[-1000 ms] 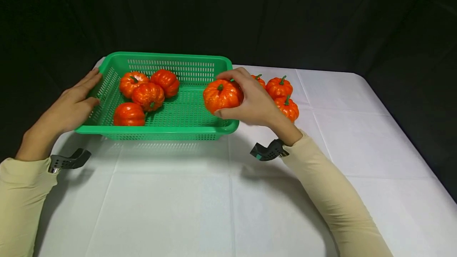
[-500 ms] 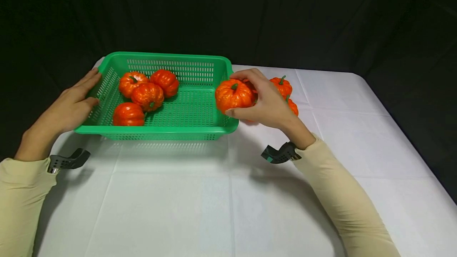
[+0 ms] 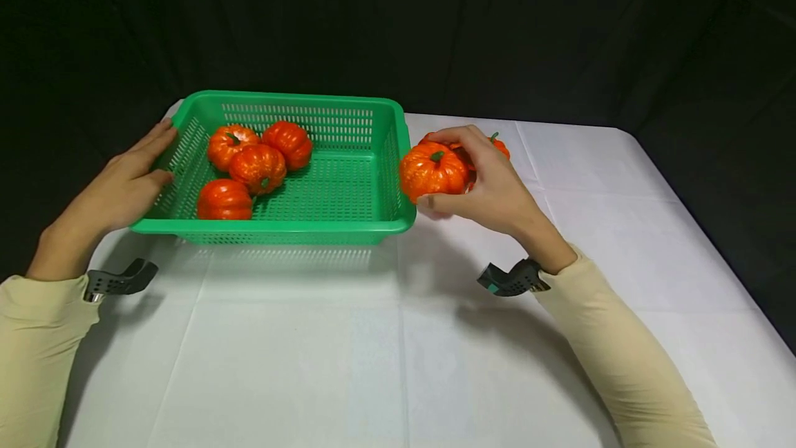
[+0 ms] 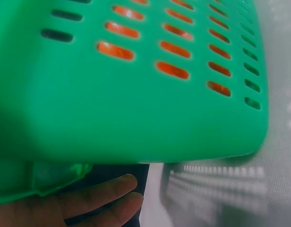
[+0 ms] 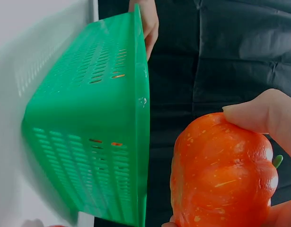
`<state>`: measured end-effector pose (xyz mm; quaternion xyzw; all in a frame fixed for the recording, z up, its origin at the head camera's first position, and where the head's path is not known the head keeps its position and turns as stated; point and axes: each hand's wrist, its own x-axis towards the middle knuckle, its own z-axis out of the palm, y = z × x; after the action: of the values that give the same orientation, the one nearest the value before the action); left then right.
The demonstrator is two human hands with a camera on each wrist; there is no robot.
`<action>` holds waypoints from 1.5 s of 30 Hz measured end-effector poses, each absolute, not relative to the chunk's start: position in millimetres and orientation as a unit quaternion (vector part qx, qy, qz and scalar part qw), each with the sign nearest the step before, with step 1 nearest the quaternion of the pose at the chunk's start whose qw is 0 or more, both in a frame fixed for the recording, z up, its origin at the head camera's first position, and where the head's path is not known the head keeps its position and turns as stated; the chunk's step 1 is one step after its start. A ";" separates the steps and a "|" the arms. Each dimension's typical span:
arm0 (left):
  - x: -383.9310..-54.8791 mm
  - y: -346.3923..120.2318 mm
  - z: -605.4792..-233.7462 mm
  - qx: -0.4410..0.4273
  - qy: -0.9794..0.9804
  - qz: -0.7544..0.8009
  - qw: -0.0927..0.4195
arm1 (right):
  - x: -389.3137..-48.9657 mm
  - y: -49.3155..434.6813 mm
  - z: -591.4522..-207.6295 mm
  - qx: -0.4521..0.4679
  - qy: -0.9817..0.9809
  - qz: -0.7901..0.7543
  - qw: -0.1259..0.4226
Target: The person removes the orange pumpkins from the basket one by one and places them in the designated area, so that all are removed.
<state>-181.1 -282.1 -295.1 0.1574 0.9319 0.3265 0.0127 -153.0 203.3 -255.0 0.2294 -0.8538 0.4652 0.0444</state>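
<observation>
My right hand (image 3: 491, 185) grips a small orange pumpkin (image 3: 433, 173) with a short green stem, thumb on its near side and fingers over its far side. In the right wrist view the pumpkin (image 5: 223, 175) hangs apart from the green basket (image 5: 83, 104), just outside its right end. My left hand (image 3: 127, 178) rests with straight fingers against the left rim of the basket (image 3: 273, 227). Inside the basket, toward its left, lie several more pumpkins (image 3: 258, 168). Their orange shows through the slots of the basket wall (image 4: 112, 109) in the left wrist view.
Behind my right hand, more pumpkins (image 3: 499, 146) sit on the white-covered table (image 3: 298, 365), mostly hidden by the hand and the held one. A dark curtain (image 3: 398, 19) hangs behind the table's far edge. Each wrist carries a black camera mount (image 3: 510, 278).
My right hand has moved to the right with the pumpkin, from over the basket's right end to outside its rim. The left hand and the basket have stayed put.
</observation>
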 end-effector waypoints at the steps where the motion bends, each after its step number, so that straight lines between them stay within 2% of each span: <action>1: -181.2 -282.1 -295.1 0.157 0.932 0.326 0.013 | -152.0 205.0 -255.6 0.228 -0.855 0.463 0.049; 7: -181.6 -282.0 -295.2 0.156 0.933 0.324 0.011 | -146.7 215.3 -260.6 0.208 -0.873 0.437 0.058; 19: -181.6 -282.2 -295.9 0.160 0.932 0.326 0.013 | -139.1 233.1 -271.2 0.175 -0.883 0.435 0.025; 29: -181.9 -282.1 -295.6 0.160 0.932 0.324 0.010 | -137.9 240.5 -288.6 0.192 -0.879 0.437 0.010; 45: -180.6 -281.5 -294.9 0.157 0.932 0.328 0.014 | -136.6 242.9 -325.5 0.207 -0.905 0.372 0.022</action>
<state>-180.6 -281.5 -294.9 0.1568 0.9316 0.3276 0.0140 -136.6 242.9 -325.5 0.2066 -0.9047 0.3721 0.0217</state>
